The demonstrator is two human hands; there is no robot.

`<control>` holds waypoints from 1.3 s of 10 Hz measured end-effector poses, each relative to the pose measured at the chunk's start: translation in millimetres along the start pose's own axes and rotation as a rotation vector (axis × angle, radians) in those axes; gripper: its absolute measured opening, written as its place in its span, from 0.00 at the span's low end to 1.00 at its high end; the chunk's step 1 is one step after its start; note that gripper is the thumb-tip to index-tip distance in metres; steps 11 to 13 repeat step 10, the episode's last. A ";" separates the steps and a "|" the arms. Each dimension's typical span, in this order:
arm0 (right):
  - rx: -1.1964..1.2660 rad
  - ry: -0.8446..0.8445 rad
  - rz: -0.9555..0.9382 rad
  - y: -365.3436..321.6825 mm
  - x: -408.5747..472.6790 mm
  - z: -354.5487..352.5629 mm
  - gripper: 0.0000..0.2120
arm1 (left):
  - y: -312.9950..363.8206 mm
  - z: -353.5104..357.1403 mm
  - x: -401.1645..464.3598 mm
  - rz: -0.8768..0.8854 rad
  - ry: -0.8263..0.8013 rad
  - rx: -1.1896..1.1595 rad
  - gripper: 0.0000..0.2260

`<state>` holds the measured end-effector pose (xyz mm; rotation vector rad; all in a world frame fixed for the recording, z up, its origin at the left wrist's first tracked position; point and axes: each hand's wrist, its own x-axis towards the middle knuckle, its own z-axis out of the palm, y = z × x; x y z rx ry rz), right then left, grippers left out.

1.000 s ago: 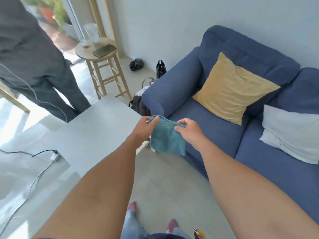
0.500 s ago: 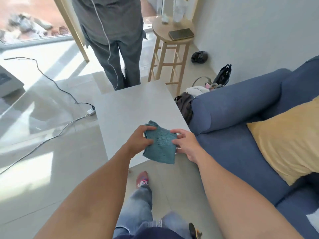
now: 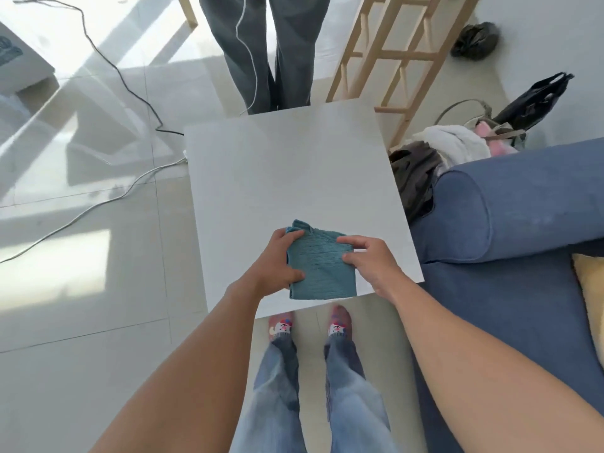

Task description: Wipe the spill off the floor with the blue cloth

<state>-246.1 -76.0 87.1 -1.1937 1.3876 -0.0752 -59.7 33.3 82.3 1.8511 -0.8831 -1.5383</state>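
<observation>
The blue cloth (image 3: pixel 320 266) is folded into a rough square and lies over the near edge of the white table (image 3: pixel 284 171). My left hand (image 3: pixel 277 263) grips its left side, thumb on top. My right hand (image 3: pixel 369 259) pinches its right edge with fingers and thumb. No spill is visible on the pale tiled floor (image 3: pixel 91 289) from here.
A person's grey trouser legs (image 3: pixel 264 50) stand just beyond the table. A wooden stool (image 3: pixel 389 57) is at the far right, bags and clothes (image 3: pixel 457 145) lie beside the blue sofa (image 3: pixel 510 223). Cables (image 3: pixel 108 60) cross the floor on the left. My feet are under the table's near edge.
The view has tilted down to look straight over the table. The cloth, held in the air by both hands before, now rests low on the table's near edge.
</observation>
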 end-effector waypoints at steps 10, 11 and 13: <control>-0.549 0.075 -0.214 50.7 103.3 15.5 0.12 | -55.9 14.4 80.4 -0.069 0.223 0.694 0.25; -0.549 0.075 -0.214 50.7 103.3 15.5 0.12 | -55.9 14.4 80.4 -0.069 0.223 0.694 0.25; -0.549 0.075 -0.214 50.7 103.3 15.5 0.12 | -55.9 14.4 80.4 -0.069 0.223 0.694 0.25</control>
